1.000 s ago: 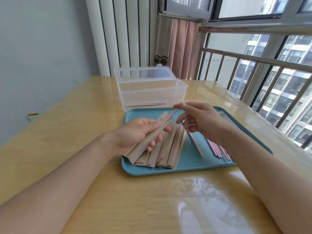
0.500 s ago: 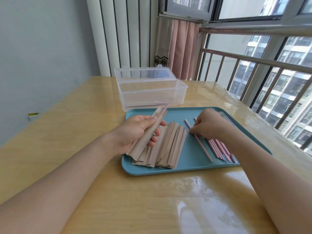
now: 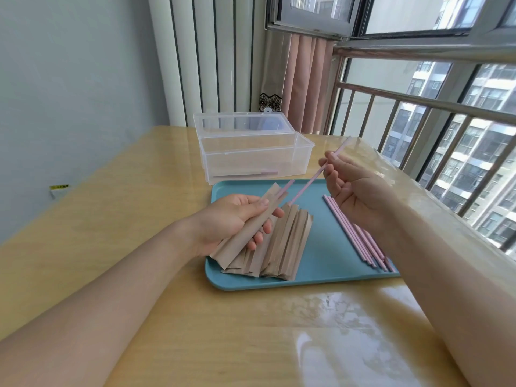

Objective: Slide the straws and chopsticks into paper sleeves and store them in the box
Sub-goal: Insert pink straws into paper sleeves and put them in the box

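My left hand (image 3: 231, 219) grips a brown paper sleeve (image 3: 251, 226) with a pink straw tip (image 3: 287, 186) sticking out of its top. My right hand (image 3: 351, 191) pinches a second pink straw (image 3: 308, 184), held slanted in the air, its lower end close to the sleeve's mouth. A fanned stack of paper sleeves (image 3: 282, 247) lies on the left of the blue tray (image 3: 329, 275). Several pink straws (image 3: 354, 233) lie on the tray's right side. The clear plastic box (image 3: 251, 157) stands open behind the tray, with one sleeved straw (image 3: 251, 174) inside.
The tray sits on a glossy wooden table (image 3: 139, 247). The box's lid (image 3: 240, 124) stands tipped back. A window railing (image 3: 418, 107) runs along the right, a wall on the left. A small yellow-labelled item (image 3: 59, 188) sits at the table's far left edge.
My right hand went down to the straw pile, picked up one straw and lifted it toward the sleeve. My left hand kept holding the sleeve with a straw in it.
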